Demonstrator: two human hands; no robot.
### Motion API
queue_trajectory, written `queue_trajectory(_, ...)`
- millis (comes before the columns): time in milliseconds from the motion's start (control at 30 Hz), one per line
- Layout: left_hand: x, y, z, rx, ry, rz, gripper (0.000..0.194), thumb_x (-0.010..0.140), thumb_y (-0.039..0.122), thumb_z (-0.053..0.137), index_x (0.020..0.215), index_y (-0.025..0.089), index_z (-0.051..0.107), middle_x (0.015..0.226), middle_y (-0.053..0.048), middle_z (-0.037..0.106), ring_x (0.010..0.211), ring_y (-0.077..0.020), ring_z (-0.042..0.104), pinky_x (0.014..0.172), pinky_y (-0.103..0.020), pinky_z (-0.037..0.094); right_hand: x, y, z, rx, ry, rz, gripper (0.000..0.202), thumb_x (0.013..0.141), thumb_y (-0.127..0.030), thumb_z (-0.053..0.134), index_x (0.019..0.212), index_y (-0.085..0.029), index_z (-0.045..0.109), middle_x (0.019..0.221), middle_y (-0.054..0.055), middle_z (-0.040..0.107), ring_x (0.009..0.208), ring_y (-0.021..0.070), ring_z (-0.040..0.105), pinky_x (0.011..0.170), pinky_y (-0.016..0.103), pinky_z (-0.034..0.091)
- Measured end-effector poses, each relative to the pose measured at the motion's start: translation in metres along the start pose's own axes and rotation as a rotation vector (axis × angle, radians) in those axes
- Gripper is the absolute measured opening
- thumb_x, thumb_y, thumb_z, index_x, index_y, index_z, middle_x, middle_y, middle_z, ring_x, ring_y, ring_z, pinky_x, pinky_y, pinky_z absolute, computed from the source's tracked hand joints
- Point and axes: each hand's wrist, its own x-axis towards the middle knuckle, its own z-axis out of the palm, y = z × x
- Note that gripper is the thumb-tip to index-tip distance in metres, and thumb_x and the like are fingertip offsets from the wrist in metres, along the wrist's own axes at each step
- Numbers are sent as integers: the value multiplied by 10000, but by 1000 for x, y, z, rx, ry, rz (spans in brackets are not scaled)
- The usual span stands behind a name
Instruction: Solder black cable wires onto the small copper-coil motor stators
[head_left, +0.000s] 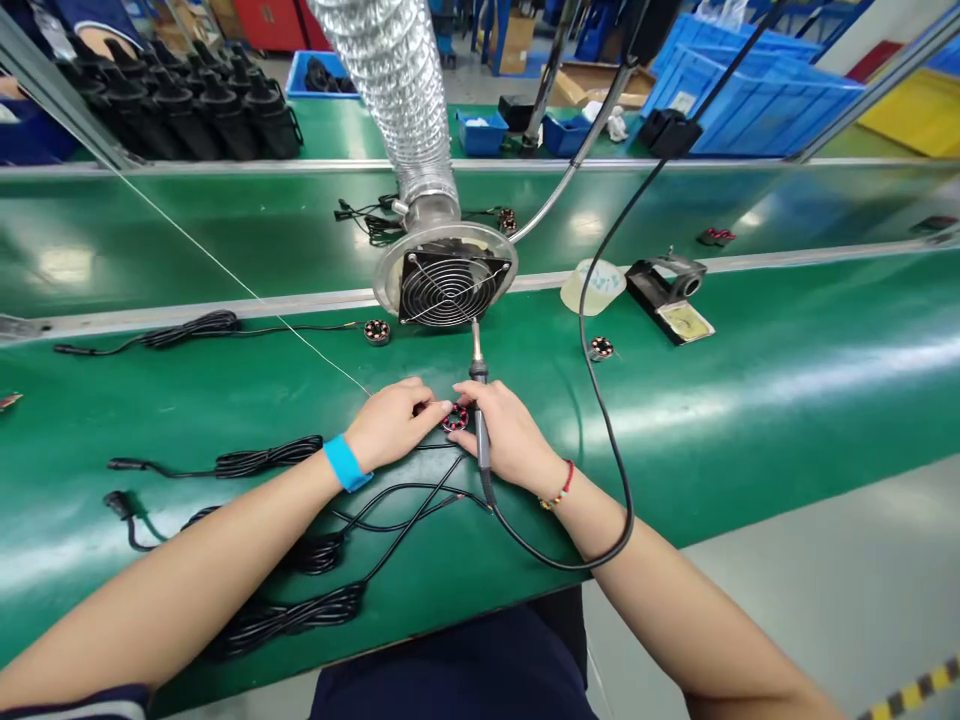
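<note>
Between my two hands a small round coil part (pixel 454 418) with red and dark segments lies at the green bench. My left hand (pixel 394 420), with a blue band at the wrist, has its fingers closed at the part's left side; a thin pale wire runs up and left from it. My right hand (pixel 501 430) holds a soldering iron (pixel 481 420) between thumb and fingers, tip pointing up and away toward the fan. Its fingertips also touch the right side of the coil part. What the left fingertips pinch is too small to make out.
A fan (pixel 448 290) on a foil duct hangs just beyond my hands. Bundled black cables (pixel 292 615) lie at the left. An iron stand (pixel 670 295) and another coil part (pixel 601 348) are right. The iron's cord loops over my right forearm.
</note>
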Motion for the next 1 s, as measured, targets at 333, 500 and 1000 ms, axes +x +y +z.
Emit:
queue_trajectory(333,3,0,-5,-237,-1,-96,198,740,324,485,621,178,549,673,2,570,661,-139,499,654,-277,390,-3,-2,6,-24,-47,-112,405,881,-220,582,1262,-158,461,1063,122,635,944,269,586,815,435,486)
queue_trajectory(500,5,1,-8,-595,74,-264,251,724,404,512,660,165,554,599,28,504,497,-78,336,491,-228,276,-6,1,4,9,86,-100,400,885,-264,599,1243,-180,441,1092,117,628,966,259,616,831,414,507)
queue_trajectory(1000,2,6,-5,-629,-19,-207,299,730,454,556,667,162,538,572,43,440,517,-71,325,487,-210,261,-7,2,3,4,147,-63,466,877,-327,627,1268,-199,410,1109,112,627,982,266,623,842,421,517)
